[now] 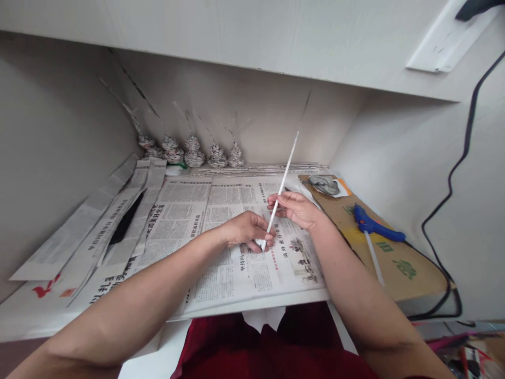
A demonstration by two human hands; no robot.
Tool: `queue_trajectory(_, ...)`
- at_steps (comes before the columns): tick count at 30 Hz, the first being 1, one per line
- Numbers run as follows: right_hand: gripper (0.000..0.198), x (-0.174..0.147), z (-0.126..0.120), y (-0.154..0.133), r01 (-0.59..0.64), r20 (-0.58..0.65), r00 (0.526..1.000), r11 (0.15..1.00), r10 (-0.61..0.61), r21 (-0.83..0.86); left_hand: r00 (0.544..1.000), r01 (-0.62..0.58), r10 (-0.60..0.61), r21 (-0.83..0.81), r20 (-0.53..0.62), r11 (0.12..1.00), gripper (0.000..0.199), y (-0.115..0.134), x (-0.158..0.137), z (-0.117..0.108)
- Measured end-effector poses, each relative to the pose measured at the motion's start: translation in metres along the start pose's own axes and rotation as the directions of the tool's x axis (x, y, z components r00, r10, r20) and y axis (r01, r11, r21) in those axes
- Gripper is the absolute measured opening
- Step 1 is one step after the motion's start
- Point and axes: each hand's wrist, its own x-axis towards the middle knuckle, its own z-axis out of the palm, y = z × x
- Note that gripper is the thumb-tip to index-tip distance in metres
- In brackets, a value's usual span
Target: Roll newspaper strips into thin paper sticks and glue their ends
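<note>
A long, thin rolled-paper stick point(290, 160) rises at a slant before me, its top leaning right and away. My left hand point(249, 230) pinches its lower end between thumb and fingers; a small whitish bit shows at the fingertips, too small to make out. Higher up, my right hand point(294, 208) is closed around the same stick with thumb and fingers. Beneath both hands lie newspaper sheets point(185, 210) spread on the table.
Several gourd-shaped woven paper pieces point(194, 152) stand along the back wall, near a bundle of paper sticks point(276, 169). Cut newspaper strips point(114, 221) lie left. A blue glue gun point(376, 226) rests on cardboard point(418, 266) at right, its black cable point(450, 192) hanging beside it.
</note>
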Motion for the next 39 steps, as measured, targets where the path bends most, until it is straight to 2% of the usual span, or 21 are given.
queue_trajectory(4,0.021,0.003,0.0,0.002,0.015,-0.124,0.992,1.0,-0.014,0.009,1.0,-0.019,0.019,-0.011,0.012,1.0,0.034,0.003,-0.002,0.0)
queue_trajectory(6,0.021,0.003,0.0,0.001,0.018,-0.141,0.99,1.0,-0.016,0.014,0.999,-0.025,0.025,-0.009,0.021,1.0,0.033,0.004,-0.002,0.0)
queue_trajectory(11,0.027,-0.001,0.002,-0.002,-0.015,0.025,1.0,0.999,0.015,0.031,0.999,-0.028,0.028,0.01,0.038,1.0,0.031,0.004,-0.001,-0.001)
queue_trajectory(16,0.025,0.002,0.002,-0.001,0.0,-0.165,0.986,0.999,-0.005,-0.032,0.997,-0.05,0.05,0.011,0.056,0.999,0.031,0.003,-0.001,-0.003)
queue_trajectory(17,0.026,0.001,0.002,-0.001,0.0,-0.163,0.987,0.999,-0.006,-0.036,0.997,-0.05,0.05,0.012,0.052,0.999,0.031,0.003,-0.001,-0.003)
queue_trajectory(21,0.026,-0.002,0.003,-0.004,-0.003,0.017,1.0,1.0,0.003,0.01,0.998,-0.049,0.048,0.025,0.046,0.999,0.032,0.006,-0.004,-0.002)
queue_trajectory(22,0.026,-0.002,0.003,-0.003,-0.002,0.027,1.0,1.0,0.002,0.016,0.998,-0.048,0.047,0.026,0.043,0.998,0.032,0.007,-0.004,-0.002)
queue_trajectory(23,0.025,-0.001,0.002,-0.003,0.0,0.004,1.0,1.0,0.0,0.015,0.998,-0.046,0.045,0.027,0.04,0.999,0.032,0.007,-0.005,-0.002)
queue_trajectory(26,0.025,0.002,0.002,0.0,-0.004,-0.164,0.987,0.999,-0.002,-0.035,0.999,-0.034,0.033,0.031,0.025,0.999,0.031,0.009,-0.006,-0.002)
queue_trajectory(28,0.027,0.002,0.002,0.0,-0.007,-0.196,0.981,0.998,-0.006,-0.065,1.0,-0.027,0.026,0.035,0.016,0.999,0.031,0.009,-0.006,-0.002)
queue_trajectory(32,0.028,-0.004,0.001,-0.007,0.016,0.015,1.0,1.0,-0.015,-0.011,1.0,-0.025,0.024,0.042,0.017,0.999,0.033,0.01,-0.007,-0.003)
queue_trajectory(33,0.028,-0.005,0.0,-0.008,0.023,0.032,0.999,1.0,-0.022,-0.002,1.0,-0.026,0.026,0.043,0.017,0.999,0.033,0.01,-0.007,-0.004)
queue_trajectory(34,0.027,-0.005,0.0,-0.008,0.029,0.014,0.999,1.0,-0.029,-0.001,1.0,-0.025,0.024,0.043,0.016,0.999,0.033,0.01,-0.007,-0.004)
queue_trajectory(38,0.026,0.0,0.0,-0.005,0.028,-0.195,0.98,1.0,-0.029,-0.005,1.0,-0.015,0.015,0.042,-0.002,0.999,0.036,0.011,-0.007,-0.006)
queue_trajectory(39,0.026,0.0,0.0,-0.004,0.027,-0.208,0.978,1.0,-0.027,-0.007,1.0,-0.014,0.015,0.044,-0.008,0.999,0.036,0.011,-0.007,-0.006)
